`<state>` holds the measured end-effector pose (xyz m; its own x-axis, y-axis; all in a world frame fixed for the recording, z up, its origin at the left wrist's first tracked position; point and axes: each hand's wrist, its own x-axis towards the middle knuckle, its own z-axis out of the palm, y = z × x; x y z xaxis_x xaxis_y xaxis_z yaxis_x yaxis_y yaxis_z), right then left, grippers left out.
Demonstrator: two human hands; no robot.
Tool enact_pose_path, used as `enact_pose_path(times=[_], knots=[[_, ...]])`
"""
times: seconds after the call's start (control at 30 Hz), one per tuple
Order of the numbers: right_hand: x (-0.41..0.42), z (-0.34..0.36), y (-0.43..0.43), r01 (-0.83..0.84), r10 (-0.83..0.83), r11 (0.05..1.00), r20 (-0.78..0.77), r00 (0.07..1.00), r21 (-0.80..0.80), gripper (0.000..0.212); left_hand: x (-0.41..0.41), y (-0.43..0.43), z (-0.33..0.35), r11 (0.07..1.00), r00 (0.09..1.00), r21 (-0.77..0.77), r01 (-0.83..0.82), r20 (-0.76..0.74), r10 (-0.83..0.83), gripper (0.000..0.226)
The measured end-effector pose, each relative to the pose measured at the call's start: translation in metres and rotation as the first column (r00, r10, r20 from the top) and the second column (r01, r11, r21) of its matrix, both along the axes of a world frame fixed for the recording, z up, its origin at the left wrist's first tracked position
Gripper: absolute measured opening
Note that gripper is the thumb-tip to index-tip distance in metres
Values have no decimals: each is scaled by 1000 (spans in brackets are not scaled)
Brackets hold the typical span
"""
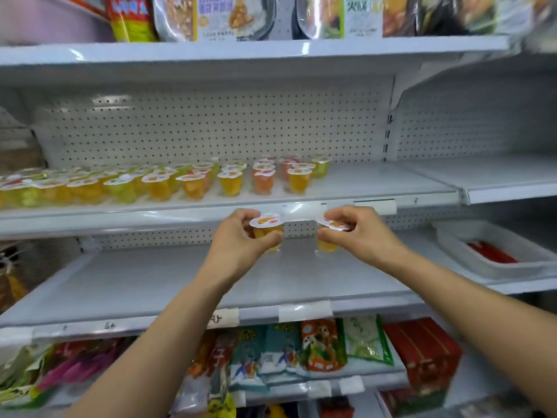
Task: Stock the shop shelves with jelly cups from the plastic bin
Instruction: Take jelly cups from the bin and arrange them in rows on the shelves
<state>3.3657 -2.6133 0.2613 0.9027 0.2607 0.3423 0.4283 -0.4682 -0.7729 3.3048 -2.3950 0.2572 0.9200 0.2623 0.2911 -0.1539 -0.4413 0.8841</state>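
The left hand (238, 236) and right hand (358, 233) are bare, and the left forearm (168, 327) and right forearm (470, 303) are uncovered, unsleeved skin.

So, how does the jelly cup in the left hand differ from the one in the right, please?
The left hand wraps round the left cup, hiding most of its body; the right hand grips the right cup near its lid, lower body exposed. The left cup's lid faces the camera; the right cup's is tilted. Both hold yellow jelly.

arms: both bare, stretched forward | left hand (241, 238): fingers curled round left cup (266, 225) | right hand (361, 233): fingers pinch right cup (334, 223) | hands: close, apart
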Motion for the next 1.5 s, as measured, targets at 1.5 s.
enact_pose_path(times=[1.5], knots=[[197,73,-9,160,-129,978,216,968,-134,67,146,-44,100,983,989,160,-86,136,64,30]])
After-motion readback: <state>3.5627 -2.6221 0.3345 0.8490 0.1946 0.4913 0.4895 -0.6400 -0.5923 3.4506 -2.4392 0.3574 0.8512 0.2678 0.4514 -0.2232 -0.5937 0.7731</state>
